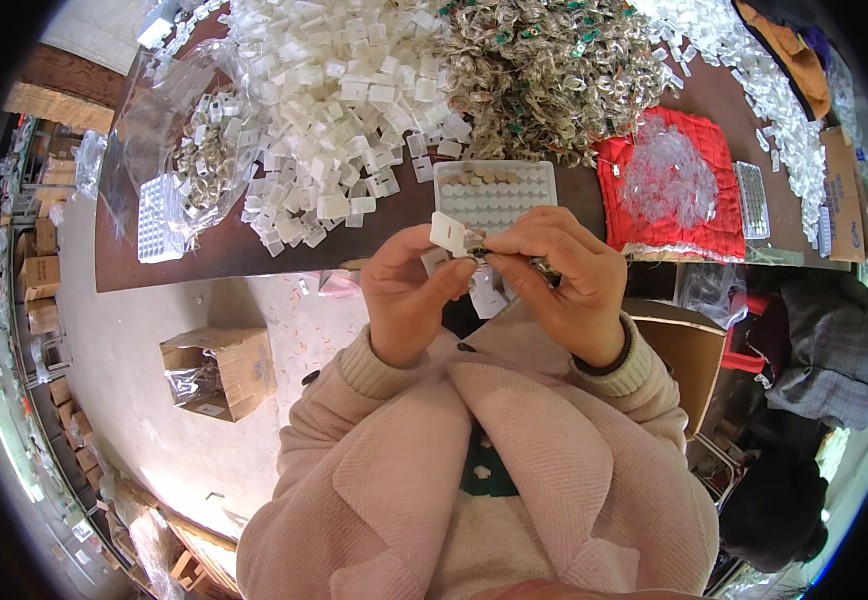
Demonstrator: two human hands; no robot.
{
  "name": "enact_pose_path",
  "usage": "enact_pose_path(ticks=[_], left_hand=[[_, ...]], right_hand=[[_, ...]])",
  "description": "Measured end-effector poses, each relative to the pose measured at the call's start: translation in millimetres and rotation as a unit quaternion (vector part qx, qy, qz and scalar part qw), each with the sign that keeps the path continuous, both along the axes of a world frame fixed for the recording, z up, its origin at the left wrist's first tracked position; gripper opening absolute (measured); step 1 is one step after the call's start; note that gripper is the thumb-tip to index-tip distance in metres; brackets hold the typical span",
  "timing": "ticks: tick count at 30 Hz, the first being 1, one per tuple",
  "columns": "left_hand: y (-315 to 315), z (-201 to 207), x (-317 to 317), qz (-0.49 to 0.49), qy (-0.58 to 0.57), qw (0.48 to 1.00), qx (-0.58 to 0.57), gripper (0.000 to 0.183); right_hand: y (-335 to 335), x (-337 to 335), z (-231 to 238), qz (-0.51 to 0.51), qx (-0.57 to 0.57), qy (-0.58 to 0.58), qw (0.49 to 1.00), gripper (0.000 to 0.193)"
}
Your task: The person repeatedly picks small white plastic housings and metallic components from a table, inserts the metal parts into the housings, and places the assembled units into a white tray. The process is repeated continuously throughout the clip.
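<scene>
My left hand [402, 295] pinches a small white plastic card [448, 233] between thumb and fingers, above the table's front edge. Against it, my right hand [574, 280] has thumb and forefinger closed on a tiny shiny piece [477, 250], too small to make out; more silvery bits show under its curled fingers. Just beyond both hands lies a white compartment tray [442, 190] with small round pieces in its far rows. Behind it are a big heap of white plastic cards [334, 110] and a heap of silvery jewelry pieces [554, 75] with green bits among them.
On the right, a red cloth [726, 185] bears clear plastic bits [669, 175], beside a narrow tray [752, 200]. At the table's left are a clear bag [139, 130] of metallic pieces and a white grid tray [160, 220]. An opened carton [244, 372] stands on the floor.
</scene>
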State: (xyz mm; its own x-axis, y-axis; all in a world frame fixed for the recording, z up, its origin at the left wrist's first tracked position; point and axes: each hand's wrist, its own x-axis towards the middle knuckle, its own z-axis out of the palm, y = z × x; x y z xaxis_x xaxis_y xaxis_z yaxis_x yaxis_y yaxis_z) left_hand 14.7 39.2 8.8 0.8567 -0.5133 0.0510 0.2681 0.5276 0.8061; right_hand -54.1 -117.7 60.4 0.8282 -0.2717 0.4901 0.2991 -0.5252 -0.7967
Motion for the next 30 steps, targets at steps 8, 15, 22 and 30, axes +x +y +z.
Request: enact_pose_path(ticks=[8,15,22,30], left_hand=[[4,1,5,-0.011,-0.082,0.997,0.011,0.026],[5,-7,5,0.013,-0.075,0.997,-0.017,0.026],[-3,-14,-5,0.104,-0.108,0.988,0.034,0.029],[-4,-16,-6,0.085,-0.091,0.992,-0.036,0.022]], right_hand=[[-3,-2,2,0.070,0.147,0.087,0.983,0.025],[4,-3,-4,0.101,0.185,0.068,0.975,0.033],[16,-1,-3,0.024,0.116,0.044,0.992,0.028],[10,3,-10,0.056,0.273,0.117,0.953,0.018]])
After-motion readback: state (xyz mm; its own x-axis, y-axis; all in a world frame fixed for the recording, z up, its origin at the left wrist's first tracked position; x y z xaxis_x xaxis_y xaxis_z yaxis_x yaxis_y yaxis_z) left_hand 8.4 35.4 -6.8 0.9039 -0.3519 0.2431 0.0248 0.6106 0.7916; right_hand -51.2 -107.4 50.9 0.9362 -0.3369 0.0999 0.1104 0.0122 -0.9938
